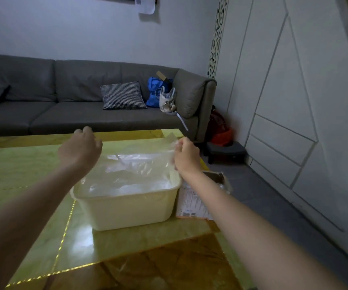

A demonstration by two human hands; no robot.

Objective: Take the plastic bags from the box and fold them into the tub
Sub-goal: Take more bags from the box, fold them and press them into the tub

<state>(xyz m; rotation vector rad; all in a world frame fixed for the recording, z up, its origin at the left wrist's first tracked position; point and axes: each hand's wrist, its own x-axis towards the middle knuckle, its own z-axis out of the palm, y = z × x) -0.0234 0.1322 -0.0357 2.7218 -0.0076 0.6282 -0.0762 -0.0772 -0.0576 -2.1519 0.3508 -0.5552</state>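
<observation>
Head view, only one there is. Both arms stretched out over the table point(32, 164), glossy yellow-green top with a gold trim line.

Cream tub point(127, 208) sits on the table, roughly centre. Clear plastic bag point(139, 164) is spread flat above the tub's opening, its near part sagging into the tub, far edge out past the rim. More clear plastic seems to lie inside the tub; can't separate layers.

Right hand point(186, 156): fingers curled, pinching the bag's right far corner, held up just above the tub's right rim. Grip is on the bag, that's plain.

Left hand point(81, 147): over the bag's left side, back of hand toward the camera, fingers bent downward. Fingertips are hidden and blurred, so I can't tell if it's pinching the bag's edge or just near it.

Box point(198, 197): cardboard, with a printed label on its flap, lying at the table's right edge, touching or just beside the tub's right wall, partly behind the right forearm.

Background: grey sofa point(64, 97) along the far wall, checked cushion point(122, 95) on it, blue bag point(155, 91) and a pale bag point(166, 99) against the armrest. Small dark stool point(225, 151) on the floor right of the table.
</observation>
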